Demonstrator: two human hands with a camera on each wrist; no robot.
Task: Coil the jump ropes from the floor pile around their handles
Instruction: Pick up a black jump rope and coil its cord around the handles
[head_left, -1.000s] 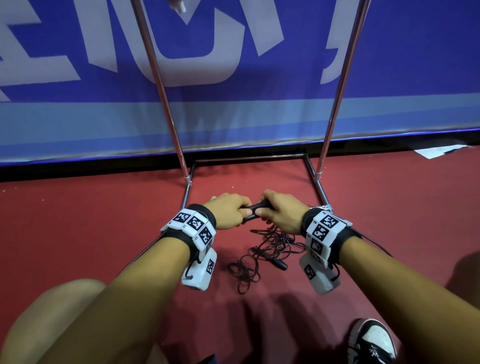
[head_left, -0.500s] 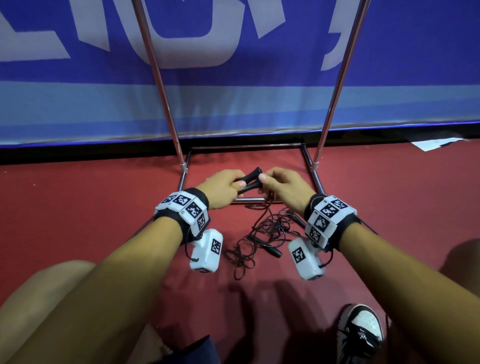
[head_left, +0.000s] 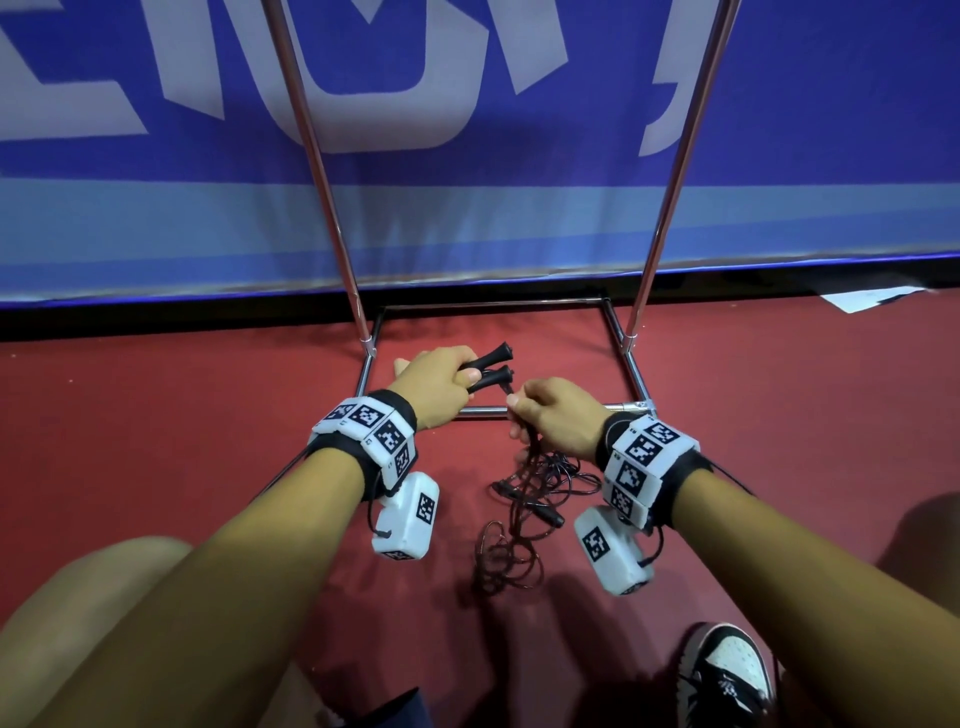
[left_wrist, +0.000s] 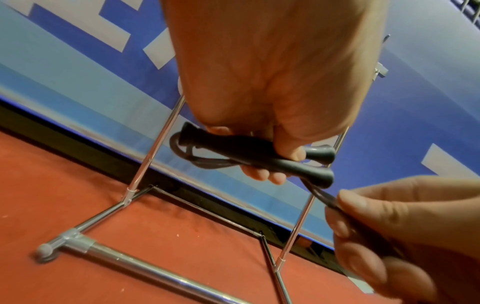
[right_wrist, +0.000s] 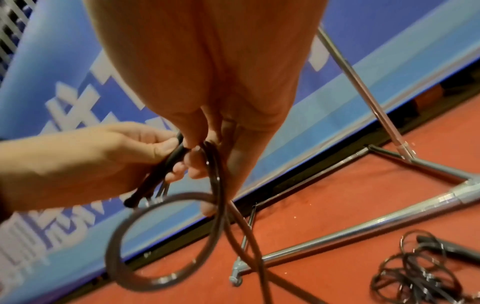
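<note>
My left hand grips two black jump rope handles side by side, their flared ends pointing right; in the left wrist view the handles lie across my curled fingers. Just right of them my right hand pinches the thin black rope that comes off the handle ends. In the right wrist view the rope hangs from those fingers in a loose loop. The rest of the pile, tangled rope with another black handle, lies on the red floor below my hands.
A chrome rack frame stands on the red floor right behind my hands, its two poles rising against a blue banner. My knee is at lower left, a black-and-white shoe at lower right. White paper lies far right.
Both hands had held the handles together; now my left hand alone grips both handles, and my right hand has slid off to the right onto the rope.
</note>
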